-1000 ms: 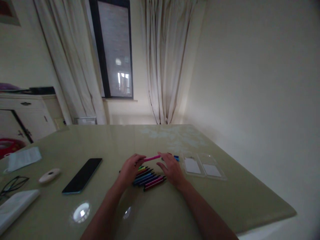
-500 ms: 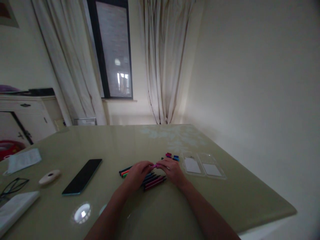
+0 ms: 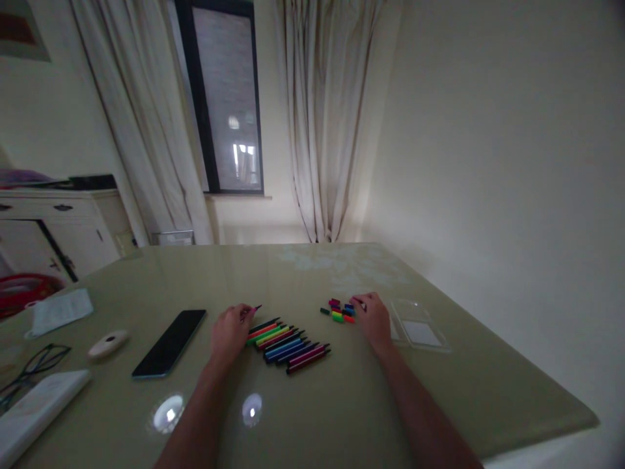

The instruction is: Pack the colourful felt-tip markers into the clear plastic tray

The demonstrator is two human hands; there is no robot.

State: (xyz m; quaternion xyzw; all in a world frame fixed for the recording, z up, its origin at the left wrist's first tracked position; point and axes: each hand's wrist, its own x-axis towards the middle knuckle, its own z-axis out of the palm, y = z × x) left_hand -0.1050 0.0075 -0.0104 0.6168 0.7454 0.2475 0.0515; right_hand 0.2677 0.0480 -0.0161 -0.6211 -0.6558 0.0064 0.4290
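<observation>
Pale curtains (image 3: 329, 117) flank a window (image 3: 229, 98); cream wall (image 3: 498, 143).

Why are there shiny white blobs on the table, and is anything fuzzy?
Head view: the white blobs are probably light mirrored in the glossy table; head view: the room looks dim, shadowy at the top right corner; head view: the markers and little caps look slightly soft, without fine detail.

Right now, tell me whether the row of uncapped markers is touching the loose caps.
Apart. The head view shows it: a strip of bare tabletop lies between the markers and the caps.
</observation>
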